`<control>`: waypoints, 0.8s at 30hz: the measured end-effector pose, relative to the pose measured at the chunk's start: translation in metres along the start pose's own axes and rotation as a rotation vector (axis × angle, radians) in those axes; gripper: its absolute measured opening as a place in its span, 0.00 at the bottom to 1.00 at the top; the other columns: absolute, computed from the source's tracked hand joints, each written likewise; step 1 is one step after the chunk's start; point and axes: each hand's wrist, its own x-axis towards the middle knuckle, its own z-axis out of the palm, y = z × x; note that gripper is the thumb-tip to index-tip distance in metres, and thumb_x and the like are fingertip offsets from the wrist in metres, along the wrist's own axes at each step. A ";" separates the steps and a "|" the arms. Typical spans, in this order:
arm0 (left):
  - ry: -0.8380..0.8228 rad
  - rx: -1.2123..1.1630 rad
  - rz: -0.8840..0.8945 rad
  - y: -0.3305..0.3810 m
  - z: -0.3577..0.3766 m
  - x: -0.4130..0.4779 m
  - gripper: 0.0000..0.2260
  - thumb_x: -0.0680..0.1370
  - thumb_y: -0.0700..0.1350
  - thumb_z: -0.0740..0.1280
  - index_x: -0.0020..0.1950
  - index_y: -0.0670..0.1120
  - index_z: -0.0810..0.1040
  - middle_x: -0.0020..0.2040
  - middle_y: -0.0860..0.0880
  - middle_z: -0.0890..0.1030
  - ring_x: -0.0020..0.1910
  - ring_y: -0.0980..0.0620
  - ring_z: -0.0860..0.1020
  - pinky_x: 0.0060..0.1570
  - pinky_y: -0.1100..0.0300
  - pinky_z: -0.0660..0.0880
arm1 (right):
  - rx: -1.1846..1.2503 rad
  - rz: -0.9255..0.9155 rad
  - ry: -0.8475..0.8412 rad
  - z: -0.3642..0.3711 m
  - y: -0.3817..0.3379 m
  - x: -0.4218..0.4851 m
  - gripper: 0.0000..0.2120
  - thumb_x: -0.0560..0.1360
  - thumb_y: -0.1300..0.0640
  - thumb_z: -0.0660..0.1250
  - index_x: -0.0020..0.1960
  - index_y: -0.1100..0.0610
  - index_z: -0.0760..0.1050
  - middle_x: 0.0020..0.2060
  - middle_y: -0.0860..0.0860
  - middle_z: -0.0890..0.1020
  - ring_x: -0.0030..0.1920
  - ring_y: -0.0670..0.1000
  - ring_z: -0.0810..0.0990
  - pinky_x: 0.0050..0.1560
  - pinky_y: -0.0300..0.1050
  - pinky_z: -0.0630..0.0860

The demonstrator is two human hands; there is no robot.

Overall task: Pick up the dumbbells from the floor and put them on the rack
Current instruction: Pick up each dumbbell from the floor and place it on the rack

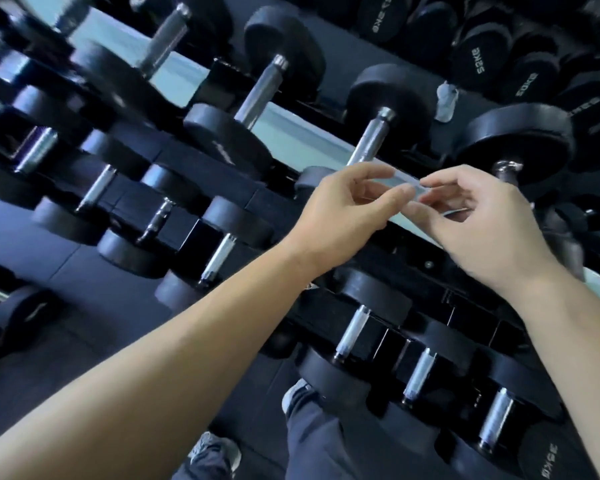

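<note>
Both hands are empty mid-frame: left hand [347, 216] and right hand [482, 226] loosely curled, fingertips almost meeting. One dumbbell [28, 308] is on the floor at lower left, near the rack [465, 306]. Looks heavy and rigid, so I'd grab the metal handle, not the rubber ends.

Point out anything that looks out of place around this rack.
One black dumbbell lies on the floor mat at the left, off the rack. A crumpled whitish wad sits on the rack's upper tier between two dumbbells. It is not gym gear, but what it is cannot be told.
</note>
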 end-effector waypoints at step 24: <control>0.973 -0.155 -0.314 -0.205 -0.563 -0.401 0.21 0.68 0.65 0.72 0.56 0.56 0.82 0.51 0.50 0.89 0.54 0.50 0.87 0.63 0.41 0.80 | 0.012 -0.218 -0.943 0.615 -0.309 -0.155 0.17 0.74 0.52 0.78 0.60 0.49 0.78 0.48 0.50 0.87 0.49 0.52 0.87 0.54 0.45 0.82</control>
